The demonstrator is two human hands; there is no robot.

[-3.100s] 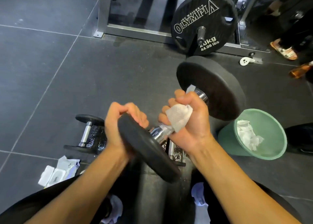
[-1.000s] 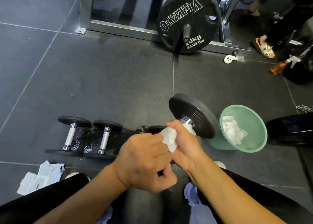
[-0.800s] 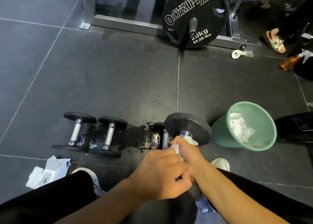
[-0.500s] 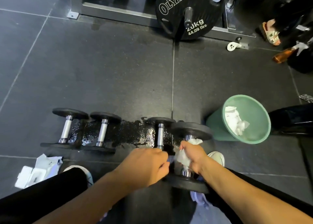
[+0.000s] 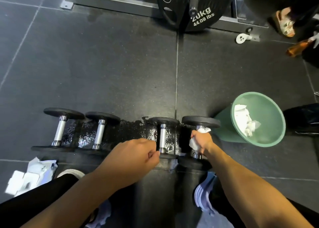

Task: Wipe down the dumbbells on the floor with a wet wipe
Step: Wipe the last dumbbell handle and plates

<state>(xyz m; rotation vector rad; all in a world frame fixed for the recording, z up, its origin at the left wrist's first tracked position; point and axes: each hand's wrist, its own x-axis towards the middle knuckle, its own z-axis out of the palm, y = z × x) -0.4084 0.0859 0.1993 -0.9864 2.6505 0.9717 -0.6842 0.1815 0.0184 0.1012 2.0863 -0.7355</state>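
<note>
Several black dumbbells with chrome handles lie in a row on the dark floor. My right hand grips the handle of the rightmost dumbbell with a crumpled white wet wipe wrapped round it; that dumbbell rests on the floor. My left hand hovers with loosely curled fingers by the near end of the neighbouring dumbbell and holds nothing. Further left lie two more dumbbells.
A wet patch glistens under the dumbbells. A green bin with used wipes leans at the right. A wipe packet lies at the lower left. A 20 kg plate on a metal rack stands behind; another person's sandalled foot is top right.
The dumbbell I held up with both hands has come down onto the floor at the right end of the row. My left hand has let go of it and moved left.
</note>
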